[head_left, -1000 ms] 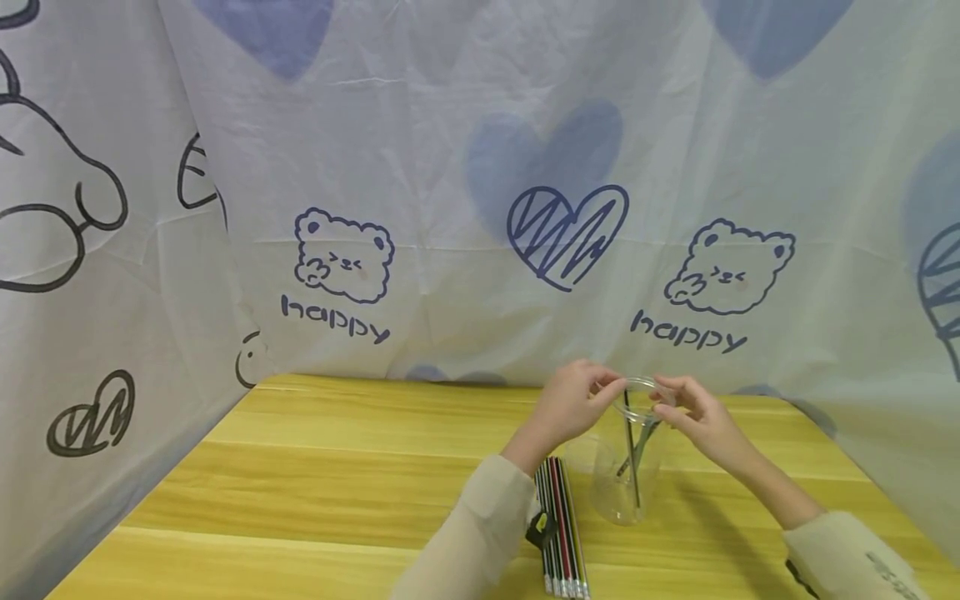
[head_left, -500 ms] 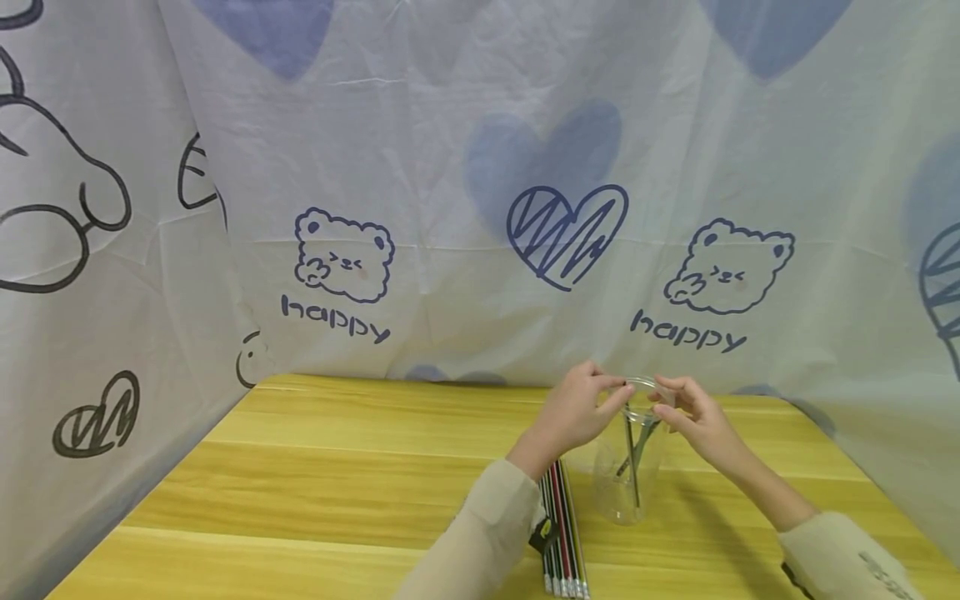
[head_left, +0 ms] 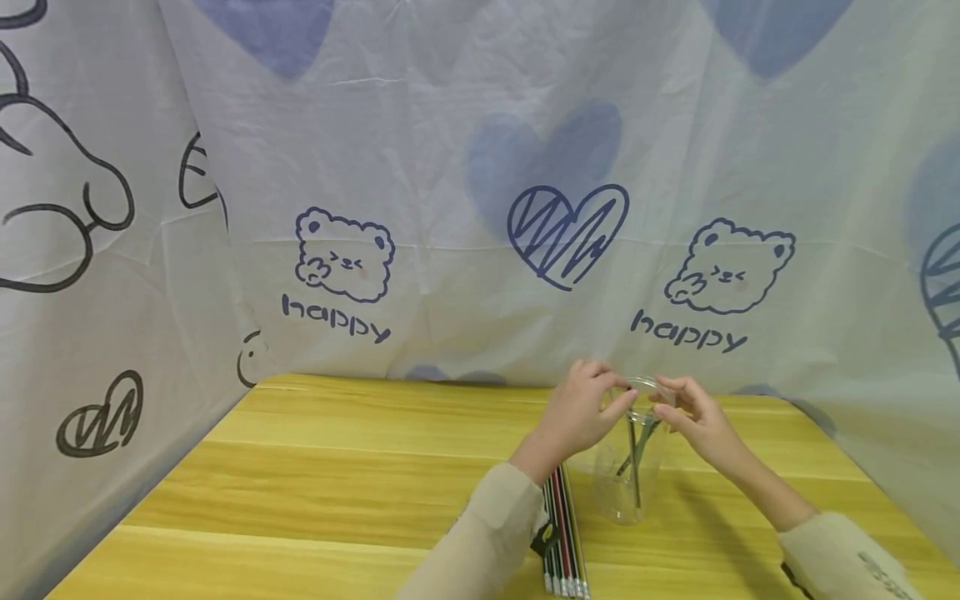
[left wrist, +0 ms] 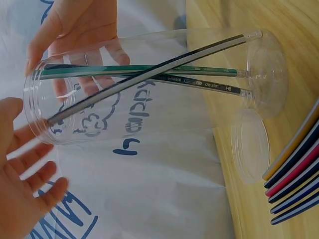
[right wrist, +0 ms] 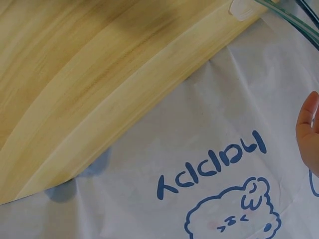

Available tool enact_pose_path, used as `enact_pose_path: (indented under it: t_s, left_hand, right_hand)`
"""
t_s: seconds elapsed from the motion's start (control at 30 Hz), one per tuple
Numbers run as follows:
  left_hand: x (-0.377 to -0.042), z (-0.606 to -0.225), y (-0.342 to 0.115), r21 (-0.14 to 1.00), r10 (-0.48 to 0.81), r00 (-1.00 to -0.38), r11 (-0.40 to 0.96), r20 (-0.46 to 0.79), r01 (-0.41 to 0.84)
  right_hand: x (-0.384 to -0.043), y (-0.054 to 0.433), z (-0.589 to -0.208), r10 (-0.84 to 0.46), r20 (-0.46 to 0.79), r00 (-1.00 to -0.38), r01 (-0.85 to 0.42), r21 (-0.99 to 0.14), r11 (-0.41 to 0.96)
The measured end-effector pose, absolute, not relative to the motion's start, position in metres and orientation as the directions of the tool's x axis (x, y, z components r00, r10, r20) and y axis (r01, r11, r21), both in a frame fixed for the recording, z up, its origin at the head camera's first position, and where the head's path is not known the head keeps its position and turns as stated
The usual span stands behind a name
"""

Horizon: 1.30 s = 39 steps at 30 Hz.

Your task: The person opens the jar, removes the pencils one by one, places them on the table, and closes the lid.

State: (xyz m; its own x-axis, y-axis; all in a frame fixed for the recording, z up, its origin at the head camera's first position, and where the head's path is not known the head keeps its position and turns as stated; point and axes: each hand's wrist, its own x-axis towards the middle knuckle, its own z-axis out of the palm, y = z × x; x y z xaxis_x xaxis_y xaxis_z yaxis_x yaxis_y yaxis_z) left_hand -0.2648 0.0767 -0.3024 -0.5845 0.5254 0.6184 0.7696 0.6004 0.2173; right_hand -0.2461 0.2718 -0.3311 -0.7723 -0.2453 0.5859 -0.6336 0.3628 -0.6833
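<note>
A clear plastic jar [left wrist: 199, 117] stands on the table with three pencils inside. One is a grey-and-black pencil [left wrist: 164, 64] leaning across a green pencil [left wrist: 114, 71] and a dark pencil [left wrist: 212, 84]. My right hand [head_left: 705, 421] grips the jar near its rim, thumb and fingers on either side. At the rim's left side is my left hand [head_left: 573, 412], its thumb and fingers spread apart. The grey-and-black pencil's upper end lies against the rim beside the left fingers. Only a bit of the right hand [right wrist: 309, 134] enters the right wrist view.
Several striped pencils [head_left: 566, 533] lie side by side on the wooden table [head_left: 337, 483], partly under the left forearm. A clear round lid [left wrist: 251, 144] lies beside the jar's base. Behind the table hangs a white printed cloth [head_left: 450, 292].
The left thumb and fingers have parted from their pinch at the jar's rim, and the left hand has shifted slightly right. The right hand and jar have stayed in place.
</note>
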Motion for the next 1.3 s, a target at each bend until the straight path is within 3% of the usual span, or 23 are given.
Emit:
enact_pose_path:
  t_s: [0.17,0.43,0.97,1.3]
  left_hand:
    - [-0.264,-0.3025,0.0769,0.08,0.565,-0.447,0.556,0.694,0.827]
    - [-0.2629,-0.3054,0.0793,0.113,0.586,-0.391,0.452,0.71,0.885]
    - [-0.2591,-0.3034,0.0809,0.34,0.517,-0.454,0.304,0.726,0.89]
    - [-0.2588,-0.3047,0.0836,0.386,0.468,-0.463,0.255,0.753,0.886]
  right_hand:
    - [-0.2466,0.2712,-0.3312,-0.233,0.593,-0.771,-0.634,-0.675,0.377]
    - [-0.2485,0.2715,-0.3322,-0.229,0.596,-0.77,-0.635,-0.676,0.374]
    - [-0.248,0.2693,-0.3354,-0.214,0.624,-0.752,-0.655,-0.669,0.351]
    - [-0.249,0.2703,-0.3369,-0.22,0.62,-0.753,-0.653,-0.664,0.364]
